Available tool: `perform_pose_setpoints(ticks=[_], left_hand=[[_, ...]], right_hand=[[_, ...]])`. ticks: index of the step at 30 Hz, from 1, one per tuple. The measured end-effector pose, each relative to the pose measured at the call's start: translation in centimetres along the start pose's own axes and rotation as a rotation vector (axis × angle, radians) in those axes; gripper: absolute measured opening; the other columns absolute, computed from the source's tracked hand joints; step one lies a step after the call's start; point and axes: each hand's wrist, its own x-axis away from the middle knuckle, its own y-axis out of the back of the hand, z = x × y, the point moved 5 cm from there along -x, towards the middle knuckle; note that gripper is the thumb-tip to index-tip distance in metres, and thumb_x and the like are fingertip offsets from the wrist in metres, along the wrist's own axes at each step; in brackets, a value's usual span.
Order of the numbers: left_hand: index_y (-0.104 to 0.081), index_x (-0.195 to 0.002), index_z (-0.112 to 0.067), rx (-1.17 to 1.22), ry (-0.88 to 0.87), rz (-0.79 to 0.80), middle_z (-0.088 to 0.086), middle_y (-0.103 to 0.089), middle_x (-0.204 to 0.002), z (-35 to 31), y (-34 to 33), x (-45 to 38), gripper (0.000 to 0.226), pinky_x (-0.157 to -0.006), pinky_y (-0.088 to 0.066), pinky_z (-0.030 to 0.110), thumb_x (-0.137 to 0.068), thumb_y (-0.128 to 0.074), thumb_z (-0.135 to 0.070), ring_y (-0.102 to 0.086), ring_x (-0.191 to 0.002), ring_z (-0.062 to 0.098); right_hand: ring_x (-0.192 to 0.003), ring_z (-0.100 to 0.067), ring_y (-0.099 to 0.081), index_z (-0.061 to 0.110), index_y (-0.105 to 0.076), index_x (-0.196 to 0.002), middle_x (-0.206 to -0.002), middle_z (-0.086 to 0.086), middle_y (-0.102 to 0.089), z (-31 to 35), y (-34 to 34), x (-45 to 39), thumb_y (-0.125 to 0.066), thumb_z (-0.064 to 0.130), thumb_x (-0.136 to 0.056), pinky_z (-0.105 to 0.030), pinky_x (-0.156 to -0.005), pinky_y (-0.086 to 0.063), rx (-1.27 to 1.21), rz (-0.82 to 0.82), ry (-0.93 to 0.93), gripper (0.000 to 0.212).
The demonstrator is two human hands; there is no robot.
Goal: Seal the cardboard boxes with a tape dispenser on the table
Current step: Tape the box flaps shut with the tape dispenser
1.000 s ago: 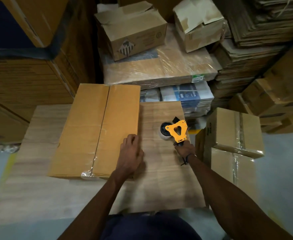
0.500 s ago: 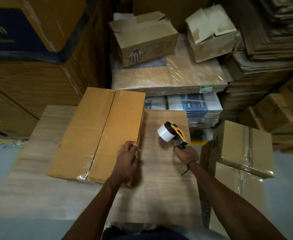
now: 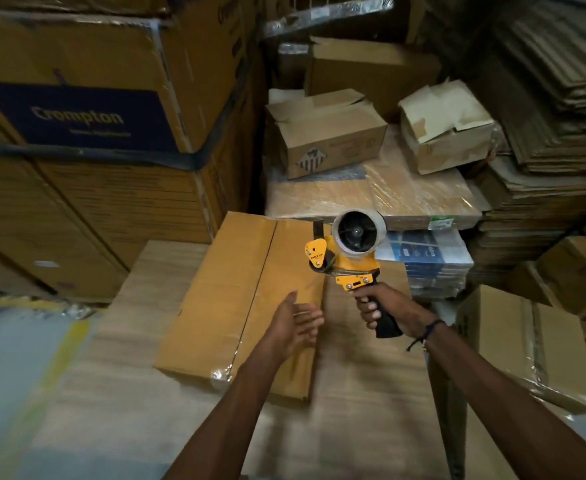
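Note:
A flat brown cardboard box (image 3: 229, 292) lies on the wooden table (image 3: 139, 393), its two top flaps meeting in a centre seam with a bit of clear tape at the near end. My right hand (image 3: 385, 311) grips the black handle of a yellow tape dispenser (image 3: 348, 251), held up in the air above the box's right edge, its clear tape roll facing me. My left hand (image 3: 293, 323) hovers open over the box's near right part, palm turned toward the dispenser, fingers apart.
Tall stacked cartons (image 3: 87, 140) stand at the left. Behind the table, two opened small boxes (image 3: 326, 133) rest on a plastic-wrapped stack (image 3: 371, 195). Flattened cardboard piles (image 3: 554, 116) fill the right. A taped box (image 3: 526, 344) stands beside the table's right edge.
My right hand lifted the tape dispenser off the table and turned it upright. My left hand came off the box and opened. The camera tilted upward.

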Motion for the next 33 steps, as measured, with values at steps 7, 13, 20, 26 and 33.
perform_pose_setpoints(ticks=[7, 13, 20, 26, 33], left_hand=[[-0.067, -0.109, 0.008, 0.29, 0.241, 0.168, 0.019, -0.069, -0.097, -6.6, 6.6, 3.0, 0.057, -0.062, -0.061, 0.031, -0.098, -0.059, -0.047, -0.067, -0.084, 0.026], [-0.058, -0.1, 0.008, 0.372, 0.279, 0.153, 0.018, -0.059, -0.086, -7.7, 11.9, 4.8, 0.018, -0.055, -0.059, 0.024, -0.087, -0.063, -0.004, -0.06, -0.069, 0.02], [-0.058, -0.089, 0.004, 0.263, 0.079, -0.048, 0.013, -0.055, -0.079, -8.8, 16.8, 4.2, 0.015, -0.048, -0.053, 0.015, -0.102, -0.051, 0.007, -0.057, -0.044, 0.01], [-0.064, -0.08, -0.007, -0.048, -0.135, -0.187, 0.002, -0.062, -0.056, -10.1, 18.7, 4.0, 0.027, -0.045, -0.048, 0.016, -0.099, -0.055, 0.01, -0.055, -0.042, 0.005], [-0.07, -0.077, -0.008, -0.095, -0.31, -0.235, 0.0, -0.07, -0.059, -10.2, 20.3, 3.9, 0.029, -0.054, -0.056, 0.023, -0.097, -0.059, 0.01, -0.066, -0.056, 0.013]], right_hand=[[-0.041, -0.011, -0.032, 0.013, -0.056, -0.077, -0.054, 0.002, -0.035, 0.2, -8.4, -1.3, -0.061, 0.008, -0.099, -0.025, -0.046, -0.029, 0.089, 0.093, 0.096, 0.024], [-0.041, -0.012, -0.033, 0.004, -0.055, -0.094, -0.053, 0.002, -0.036, 0.4, -14.3, -2.7, -0.066, 0.005, -0.097, -0.024, -0.045, -0.033, 0.202, 0.142, 0.169, 0.011], [-0.04, -0.011, -0.032, 0.006, -0.057, -0.097, -0.053, 0.003, -0.035, 0.2, -18.7, -4.0, -0.066, 0.009, -0.098, -0.024, -0.045, -0.032, 0.237, 0.196, 0.175, 0.01], [-0.041, -0.011, -0.027, 0.007, -0.051, -0.093, -0.054, 0.0, -0.03, -0.3, -20.7, -4.2, -0.063, 0.006, -0.1, -0.025, -0.046, -0.026, 0.249, 0.249, 0.15, 0.014], [-0.04, -0.01, -0.026, 0.014, -0.062, -0.081, -0.053, 0.001, -0.029, -1.1, -22.3, -4.0, -0.061, 0.003, -0.1, -0.026, -0.047, -0.023, 0.225, 0.287, 0.125, 0.022]])
